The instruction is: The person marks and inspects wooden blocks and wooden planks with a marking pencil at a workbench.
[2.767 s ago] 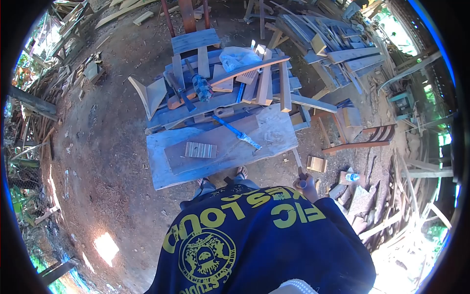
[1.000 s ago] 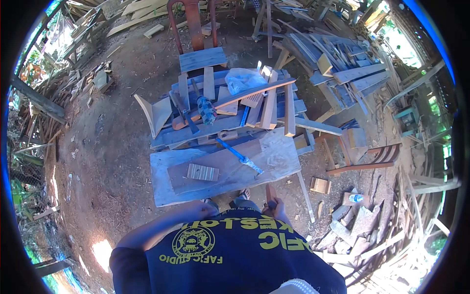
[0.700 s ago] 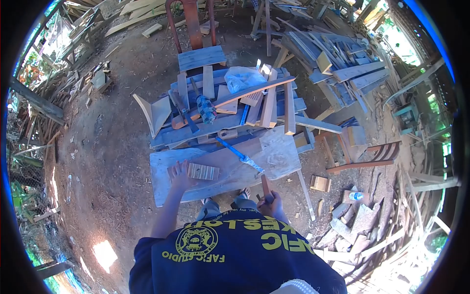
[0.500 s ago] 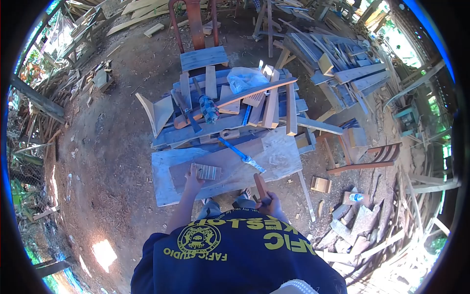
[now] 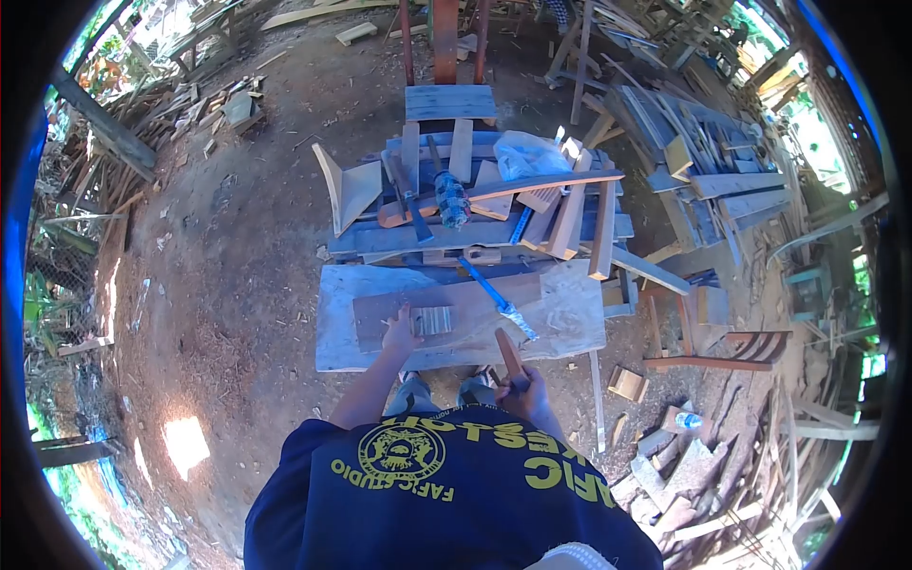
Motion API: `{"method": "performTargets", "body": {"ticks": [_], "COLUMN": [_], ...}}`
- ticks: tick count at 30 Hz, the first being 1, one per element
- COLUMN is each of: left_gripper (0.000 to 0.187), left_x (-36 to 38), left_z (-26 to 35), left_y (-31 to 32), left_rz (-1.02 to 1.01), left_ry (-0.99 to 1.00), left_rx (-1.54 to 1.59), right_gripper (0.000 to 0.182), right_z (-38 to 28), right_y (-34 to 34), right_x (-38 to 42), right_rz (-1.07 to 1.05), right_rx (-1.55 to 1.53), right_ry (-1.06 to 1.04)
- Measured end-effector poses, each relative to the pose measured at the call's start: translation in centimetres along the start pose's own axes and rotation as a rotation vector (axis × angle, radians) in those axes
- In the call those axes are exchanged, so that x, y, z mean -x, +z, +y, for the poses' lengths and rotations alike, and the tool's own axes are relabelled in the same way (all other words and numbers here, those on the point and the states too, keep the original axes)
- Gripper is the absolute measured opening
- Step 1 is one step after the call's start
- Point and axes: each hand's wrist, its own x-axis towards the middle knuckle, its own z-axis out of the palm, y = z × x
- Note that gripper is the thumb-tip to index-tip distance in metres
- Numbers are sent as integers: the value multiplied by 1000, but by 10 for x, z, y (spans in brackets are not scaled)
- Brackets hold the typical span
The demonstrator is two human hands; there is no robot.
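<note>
So we've got our left hand (image 5: 402, 329) at the left end of a striped wooden block (image 5: 436, 321), left of centre in the frame. The fingers look partly curled and up against it, but we honestly can't tell if they've got a proper grip. Our right hand (image 5: 525, 386), just below centre, is closed round the lower end of a reddish-brown wood piece (image 5: 509, 352), with the top end poking up over the near edge of the pale worktop (image 5: 574, 325).

The striped block sits on a flat brown board (image 5: 380, 311) on that worktop. Right of the block, we've a blue-handled tool (image 5: 483, 282) lying at a slant, its lower end wrapped in something shiny. Further up the frame there's a clear plastic bag (image 5: 529, 155) among loose wood, and a water bottle (image 5: 689, 420) is lying down at lower right.
</note>
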Motion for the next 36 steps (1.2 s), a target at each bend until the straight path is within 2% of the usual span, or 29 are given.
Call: {"method": "performTargets", "body": {"ticks": [2,3,5,6,8,12,14,15,17,20,23,24,26,27,29,33,36], "left_gripper": [99,99,94,94,92,84,67,67,51,43,40,40,64,64,83,91,88], "left_x": [8,13,21,19,-5,-11,-8,-7,-9,-11,-5,-3,-3,-2,15,21,33], "left_z": [17,23,22,14,-19,-28,-31,-32,-40,-48,-46,-42,-39,-38,-17,-15,-25], "left_y": [-3,0,17,25,49,48,39,36,38,44,42,42,48,51,40,24,26], "left_rz": [-85,-90,158,157,325,373,256,255,328,423,373,372,453,452,332,261,254], "left_ry": [-143,-137,-95,-89,129,217,253,246,369,416,337,337,391,390,308,239,301], "left_rx": [-226,-227,-585,-586,-622,-520,-275,-274,-138,-64,-137,-138,-309,-310,-378,-356,-364], "right_gripper": [37,36,35,35,35,37,39,39,39,40,39,39,38,37,37,38,38], "right_z": [1,2,2,0,0,-1,1,0,-1,2,5,6,8,9,10,13,11], "right_y": [19,30,41,41,40,25,12,5,-8,-11,0,6,20,27,42,58,56], "right_x": [-3,-6,-14,-23,-37,-57,-64,-65,-68,-67,-60,-58,-55,-53,-49,-42,-43], "right_rz": [-30,-16,-2,-31,-59,-50,-39,2,46,28,11,-15,-43,-79,-115,-110,-123], "right_rx": [21,44,64,69,74,51,68,40,15,-6,-20,7,35,48,60,62,93], "right_ry": [-24,-34,-50,-33,-19,-28,-46,-34,-16,9,32,26,20,32,45,96,79]}}
